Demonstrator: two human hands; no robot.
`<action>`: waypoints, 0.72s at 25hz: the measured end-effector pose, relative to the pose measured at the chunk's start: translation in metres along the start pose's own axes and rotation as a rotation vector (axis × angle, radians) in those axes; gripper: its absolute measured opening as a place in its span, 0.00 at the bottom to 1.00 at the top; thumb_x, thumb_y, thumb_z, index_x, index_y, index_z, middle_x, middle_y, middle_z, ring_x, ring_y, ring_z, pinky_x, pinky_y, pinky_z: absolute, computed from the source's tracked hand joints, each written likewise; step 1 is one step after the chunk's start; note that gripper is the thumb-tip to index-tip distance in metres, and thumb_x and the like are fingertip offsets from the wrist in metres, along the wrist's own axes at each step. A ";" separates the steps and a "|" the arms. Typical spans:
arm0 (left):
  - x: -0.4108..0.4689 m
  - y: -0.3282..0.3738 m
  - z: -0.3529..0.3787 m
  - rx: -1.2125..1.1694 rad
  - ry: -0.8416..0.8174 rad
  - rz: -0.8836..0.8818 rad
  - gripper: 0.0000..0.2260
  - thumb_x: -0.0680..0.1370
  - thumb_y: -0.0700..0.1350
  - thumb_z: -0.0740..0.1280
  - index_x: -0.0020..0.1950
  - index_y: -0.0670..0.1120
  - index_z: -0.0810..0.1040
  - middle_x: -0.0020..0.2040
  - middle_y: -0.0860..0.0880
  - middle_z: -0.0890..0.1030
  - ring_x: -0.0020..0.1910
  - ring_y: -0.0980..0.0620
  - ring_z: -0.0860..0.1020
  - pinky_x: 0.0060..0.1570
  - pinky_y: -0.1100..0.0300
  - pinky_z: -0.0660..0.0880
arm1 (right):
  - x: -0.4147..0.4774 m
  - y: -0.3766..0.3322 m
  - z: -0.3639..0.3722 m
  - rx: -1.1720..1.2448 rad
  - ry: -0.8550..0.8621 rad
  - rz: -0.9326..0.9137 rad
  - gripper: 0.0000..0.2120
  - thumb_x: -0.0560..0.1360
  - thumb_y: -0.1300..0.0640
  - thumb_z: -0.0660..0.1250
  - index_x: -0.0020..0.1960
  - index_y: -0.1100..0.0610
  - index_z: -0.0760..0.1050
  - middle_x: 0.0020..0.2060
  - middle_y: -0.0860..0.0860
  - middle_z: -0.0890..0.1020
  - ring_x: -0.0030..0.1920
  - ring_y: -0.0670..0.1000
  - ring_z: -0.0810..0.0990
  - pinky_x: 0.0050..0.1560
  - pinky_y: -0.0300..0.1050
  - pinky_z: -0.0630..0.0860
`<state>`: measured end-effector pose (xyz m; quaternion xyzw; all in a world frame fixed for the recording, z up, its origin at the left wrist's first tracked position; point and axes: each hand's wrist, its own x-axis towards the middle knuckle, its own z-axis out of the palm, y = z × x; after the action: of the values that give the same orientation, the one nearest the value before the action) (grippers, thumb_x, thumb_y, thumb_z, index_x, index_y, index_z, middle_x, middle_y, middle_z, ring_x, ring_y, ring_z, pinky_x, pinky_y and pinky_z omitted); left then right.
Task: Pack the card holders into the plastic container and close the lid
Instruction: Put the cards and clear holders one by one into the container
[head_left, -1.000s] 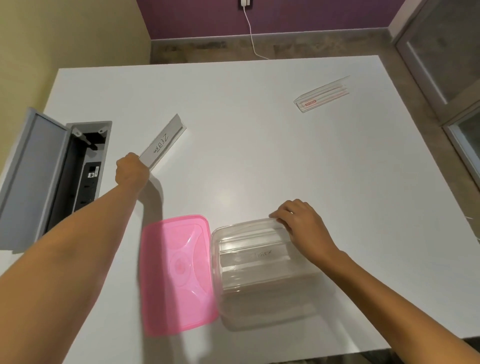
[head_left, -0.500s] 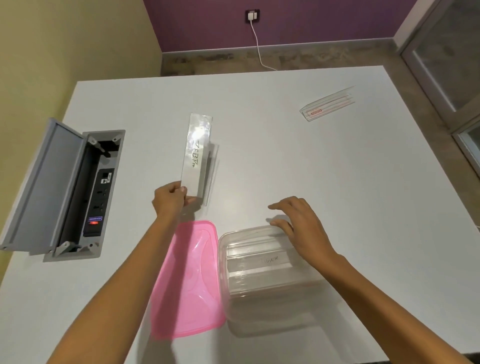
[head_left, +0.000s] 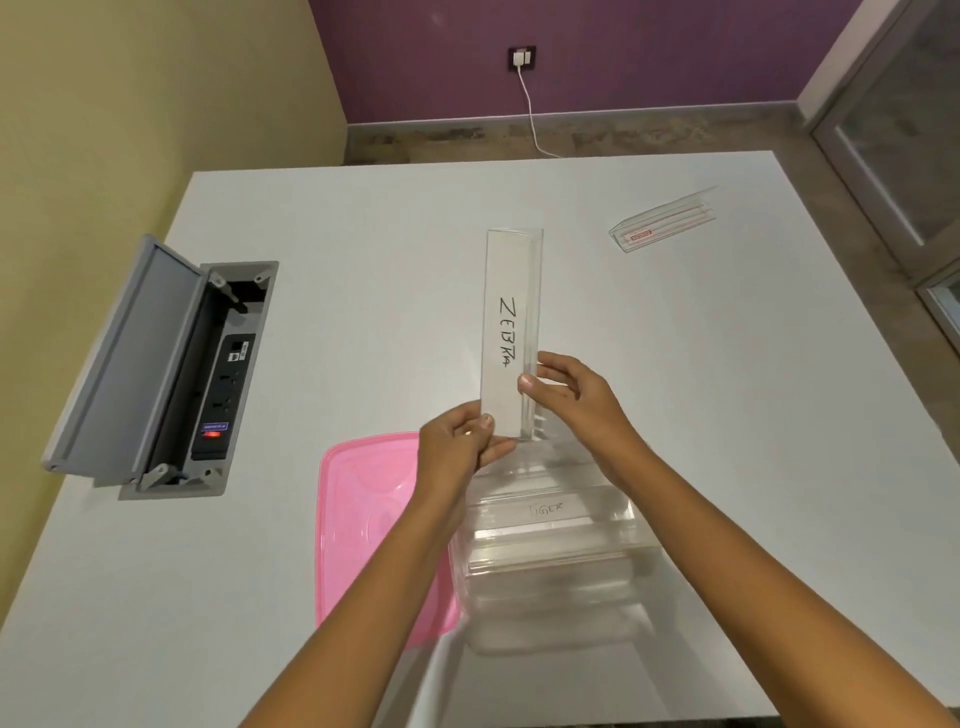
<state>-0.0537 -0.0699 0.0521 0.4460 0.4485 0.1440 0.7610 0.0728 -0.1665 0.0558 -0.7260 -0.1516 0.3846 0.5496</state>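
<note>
Pinched at its near end by left hand (head_left: 457, 447) and right hand (head_left: 571, 397), the ZEBRA card holder (head_left: 511, 322) is pointed away, crosswise to the TIGER holder (head_left: 545, 510) in the plastic container (head_left: 550, 618).

Office or meeting room: white table (head_left: 675, 415) with flip-up power socket box (head_left: 208, 384), glass partition (head_left: 893, 130)

I read ZEBRA on the held card holder (head_left: 511, 332), TIGER faintly on the packed card holder (head_left: 545, 508), red label (head_left: 640, 237) on the far card holder (head_left: 667, 224) unreadable
</note>
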 end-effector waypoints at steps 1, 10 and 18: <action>-0.006 -0.004 0.001 0.009 -0.013 -0.006 0.08 0.78 0.34 0.64 0.49 0.47 0.76 0.28 0.53 0.82 0.33 0.52 0.85 0.41 0.64 0.82 | -0.001 0.001 -0.002 0.016 -0.018 -0.004 0.24 0.70 0.48 0.73 0.64 0.51 0.73 0.60 0.47 0.80 0.60 0.47 0.79 0.57 0.45 0.76; -0.038 -0.015 -0.025 0.592 0.114 0.345 0.14 0.78 0.40 0.64 0.62 0.51 0.77 0.57 0.58 0.80 0.56 0.60 0.76 0.47 0.81 0.69 | -0.043 0.009 -0.037 -0.164 -0.088 -0.121 0.25 0.65 0.56 0.78 0.60 0.49 0.77 0.53 0.45 0.83 0.52 0.45 0.82 0.56 0.37 0.78; -0.041 -0.037 -0.054 0.640 0.157 0.217 0.18 0.81 0.37 0.54 0.62 0.53 0.77 0.53 0.53 0.80 0.55 0.48 0.80 0.60 0.48 0.76 | -0.061 0.021 -0.066 -1.075 -0.224 -0.252 0.27 0.69 0.53 0.74 0.65 0.47 0.70 0.61 0.42 0.76 0.61 0.46 0.74 0.60 0.45 0.72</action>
<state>-0.1272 -0.0870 0.0341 0.6947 0.4782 0.1101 0.5259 0.0766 -0.2580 0.0673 -0.8348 -0.4694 0.2592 0.1247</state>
